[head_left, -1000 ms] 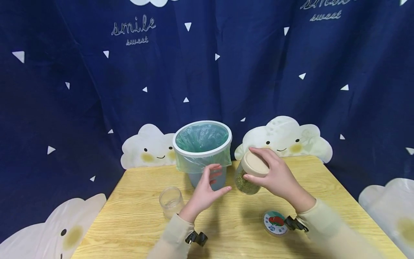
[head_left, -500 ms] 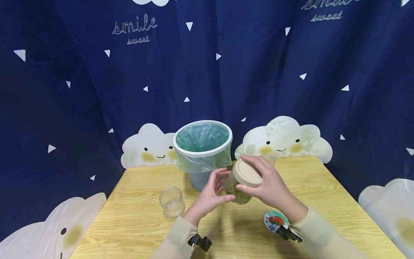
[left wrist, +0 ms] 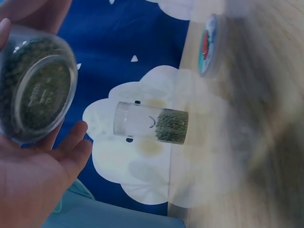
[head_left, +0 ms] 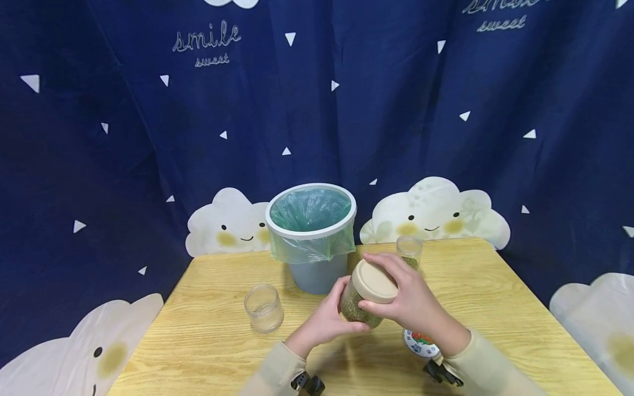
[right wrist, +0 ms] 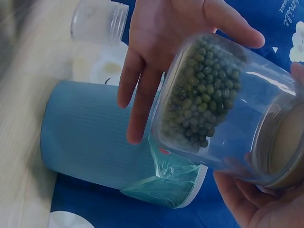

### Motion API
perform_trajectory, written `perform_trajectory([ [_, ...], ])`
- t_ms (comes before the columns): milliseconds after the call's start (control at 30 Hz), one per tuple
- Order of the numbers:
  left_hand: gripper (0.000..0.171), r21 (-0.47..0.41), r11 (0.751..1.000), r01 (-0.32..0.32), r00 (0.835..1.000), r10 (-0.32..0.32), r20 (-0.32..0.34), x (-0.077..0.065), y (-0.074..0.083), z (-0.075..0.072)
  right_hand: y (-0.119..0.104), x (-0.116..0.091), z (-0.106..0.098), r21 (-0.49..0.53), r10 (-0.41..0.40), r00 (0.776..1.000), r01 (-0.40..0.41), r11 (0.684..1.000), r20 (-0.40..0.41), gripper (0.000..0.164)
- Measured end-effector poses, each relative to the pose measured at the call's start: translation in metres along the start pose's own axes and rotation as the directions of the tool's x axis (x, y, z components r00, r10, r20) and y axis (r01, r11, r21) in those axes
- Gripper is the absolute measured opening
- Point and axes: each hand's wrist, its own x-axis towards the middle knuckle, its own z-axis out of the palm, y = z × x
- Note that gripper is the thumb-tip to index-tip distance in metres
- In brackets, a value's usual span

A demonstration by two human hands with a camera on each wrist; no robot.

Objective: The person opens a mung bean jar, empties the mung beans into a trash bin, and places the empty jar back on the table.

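My right hand grips the beige lid of a clear jar partly filled with green beans, which look like mung beans. The jar is tilted in the air above the table, its base toward my left hand. The left thumb and fingers spread around the lower part of the jar; in the right wrist view those fingers are straight beside its base. In the left wrist view the round base of the jar faces the camera, right by the left fingertips.
A blue-grey bin with a white rim and green bag stands at the back. A small clear jar stands left, and another with green beans behind the right hand. A round lid with a red picture lies under the right wrist.
My right hand has brought the lidded jar left and down toward me, uncovering the small bean jar behind. The left hand has moved slightly down, now around the jar's lower part.
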Motion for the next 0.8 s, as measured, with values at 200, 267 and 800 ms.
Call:
perform_trajectory([
  [200, 0.093, 0.111, 0.994, 0.022, 0.998, -0.015, -0.065, -0.004, -0.001, 0.008, -0.001, -0.005, 0.003, 0.017, 0.014, 1.0, -0.015, 1.0, 0.019, 0.082],
  [267, 0.095, 0.133, 0.991, 0.011, 0.996, 0.0, -0.084, -0.005, 0.0, 0.01, -0.001, -0.006, 0.004, 0.019, 0.014, 1.0, -0.015, 1.0, 0.025, 0.082],
  [800, 0.095, 0.17, 0.983, -0.063, 0.98, 0.093, -0.176, -0.007, 0.007, 0.018, -0.01, -0.007, 0.003, 0.052, 0.003, 0.999, -0.005, 0.999, 0.049, 0.081],
])
